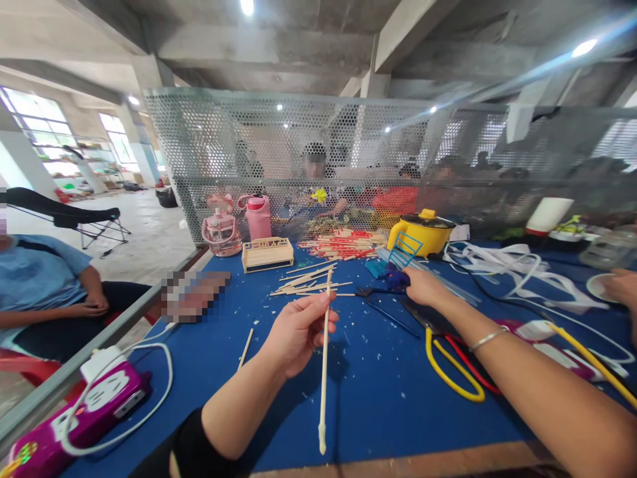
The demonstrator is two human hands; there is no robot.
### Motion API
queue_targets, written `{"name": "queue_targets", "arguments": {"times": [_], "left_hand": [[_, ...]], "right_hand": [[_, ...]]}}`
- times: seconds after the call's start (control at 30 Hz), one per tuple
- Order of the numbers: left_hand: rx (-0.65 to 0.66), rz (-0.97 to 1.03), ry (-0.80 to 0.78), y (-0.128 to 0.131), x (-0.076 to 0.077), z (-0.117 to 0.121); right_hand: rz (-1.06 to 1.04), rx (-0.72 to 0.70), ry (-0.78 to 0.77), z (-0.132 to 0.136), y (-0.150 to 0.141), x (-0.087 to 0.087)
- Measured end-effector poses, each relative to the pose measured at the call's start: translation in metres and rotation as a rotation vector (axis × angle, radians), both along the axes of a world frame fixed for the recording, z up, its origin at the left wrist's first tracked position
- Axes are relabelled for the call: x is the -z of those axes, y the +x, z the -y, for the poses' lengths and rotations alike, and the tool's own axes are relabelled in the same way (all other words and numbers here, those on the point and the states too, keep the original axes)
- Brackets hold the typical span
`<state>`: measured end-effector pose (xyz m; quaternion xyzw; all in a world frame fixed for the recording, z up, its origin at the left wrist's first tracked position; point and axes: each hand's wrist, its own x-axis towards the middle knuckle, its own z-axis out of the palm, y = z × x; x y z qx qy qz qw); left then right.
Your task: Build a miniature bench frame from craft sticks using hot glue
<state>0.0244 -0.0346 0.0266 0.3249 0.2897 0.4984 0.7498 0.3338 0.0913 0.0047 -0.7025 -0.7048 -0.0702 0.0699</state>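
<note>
Wooden stick (325, 372), left fingers (332, 317) partly hidden.

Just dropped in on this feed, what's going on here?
The left hand pinches a long, pale stick above the blue tabletop. The right hand reaches forward to a dark blue item; its grip is not clear. Loose pale sticks lie ahead, with a heap of red and pale sticks beyond and a small wooden rack to their left. Another person's hand shows at the right edge.
</note>
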Motion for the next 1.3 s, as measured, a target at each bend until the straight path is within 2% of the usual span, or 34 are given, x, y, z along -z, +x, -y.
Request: {"name": "queue_targets", "arguments": {"times": [0.1,0.17,0.27,0.37,0.43,0.5,0.63,0.83,1.3], "left_hand": [[-0.021,0.042,-0.028,0.001,-0.002,0.001],[-0.039,0.073,-0.050,0.002,-0.003,0.002],[-0.064,0.108,-0.084,0.002,-0.004,0.001],[-0.079,0.131,-0.086,0.002,-0.003,0.001],[-0.077,0.135,-0.081,0.003,-0.003,0.001],[-0.074,0.124,-0.083,0.004,-0.002,0.001],[-0.075,0.101,-0.087,0.006,-0.001,0.003],[-0.056,0.106,-0.080,0.007,0.000,0.005],[-0.032,0.088,-0.057,0.007,-0.001,0.007]], "right_hand": [[-0.069,0.084,0.094,0.012,-0.007,-0.015],[-0.263,0.068,0.213,0.032,-0.017,-0.030],[-0.522,-0.220,0.284,0.077,-0.038,-0.051],[-0.617,-0.476,0.260,0.122,-0.061,-0.060],[-0.659,-0.551,0.217,0.142,-0.074,-0.060],[-0.676,-0.583,0.245,0.153,-0.084,-0.058],[-0.606,-0.625,0.372,0.157,-0.094,-0.049],[-0.566,-0.659,0.375,0.158,-0.097,-0.036],[-0.487,-0.673,0.446,0.156,-0.096,-0.035]]}}
